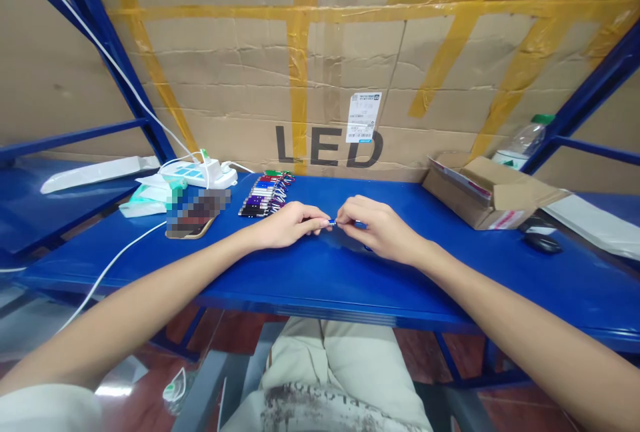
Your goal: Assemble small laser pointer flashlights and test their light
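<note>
Between my hands, just above the blue table (300,279), is a small blue metal tube (332,223), mostly covered by fingers. The fingertips of my left hand (287,225) pinch its left end. My right hand (379,227) has its thumb and fingers closed on the other end. A dark bit shows under the right hand, too small to make out. Left of and behind my left hand lies a row of slim metal tubes (260,196) in green, red, blue, silver, purple and black, with small clips or cords at their right ends.
On the left are a phone (200,225), a white power strip (220,175) with cables, and a tissue pack (150,195). On the right stand an open cardboard box (485,209), a black mouse (543,243) and a plastic bottle (525,142). A cardboard wall (225,99) closes the back.
</note>
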Action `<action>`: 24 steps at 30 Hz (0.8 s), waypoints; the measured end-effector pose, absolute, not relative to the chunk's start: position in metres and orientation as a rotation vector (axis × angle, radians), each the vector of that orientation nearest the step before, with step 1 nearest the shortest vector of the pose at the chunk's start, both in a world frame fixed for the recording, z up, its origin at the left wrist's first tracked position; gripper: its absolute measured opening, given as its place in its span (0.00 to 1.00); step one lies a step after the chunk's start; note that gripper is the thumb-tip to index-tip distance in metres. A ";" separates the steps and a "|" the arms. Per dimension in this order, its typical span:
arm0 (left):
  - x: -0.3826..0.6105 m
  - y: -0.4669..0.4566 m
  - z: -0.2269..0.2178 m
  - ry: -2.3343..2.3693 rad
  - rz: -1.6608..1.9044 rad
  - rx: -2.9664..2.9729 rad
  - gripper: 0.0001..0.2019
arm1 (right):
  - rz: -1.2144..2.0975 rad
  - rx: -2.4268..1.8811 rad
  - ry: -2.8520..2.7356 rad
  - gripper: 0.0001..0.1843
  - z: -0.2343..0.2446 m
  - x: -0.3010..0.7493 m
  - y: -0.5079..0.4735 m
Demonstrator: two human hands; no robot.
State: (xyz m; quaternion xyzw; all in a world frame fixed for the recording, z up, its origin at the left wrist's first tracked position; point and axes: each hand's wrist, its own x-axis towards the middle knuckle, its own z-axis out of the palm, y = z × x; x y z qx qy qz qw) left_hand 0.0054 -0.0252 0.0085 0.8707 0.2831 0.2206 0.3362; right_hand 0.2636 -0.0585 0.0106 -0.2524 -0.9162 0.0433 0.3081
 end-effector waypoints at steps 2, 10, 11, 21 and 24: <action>0.005 -0.025 0.011 0.747 0.532 2.190 0.22 | 0.113 -0.656 -2.435 0.09 0.011 0.264 -0.059; 0.005 -0.024 0.010 0.743 0.539 2.141 0.22 | 0.246 -0.695 -2.391 0.09 0.016 0.264 -0.059; 0.006 -0.024 0.009 0.754 0.585 2.167 0.21 | 0.310 -0.730 -2.352 0.07 0.016 0.264 -0.058; 0.011 -0.027 0.004 0.799 0.741 2.265 0.18 | 0.040 -0.824 -2.442 0.10 0.015 0.266 -0.056; 0.012 -0.029 0.005 0.799 0.703 2.200 0.20 | -0.006 -0.801 -2.501 0.13 0.015 0.267 -0.056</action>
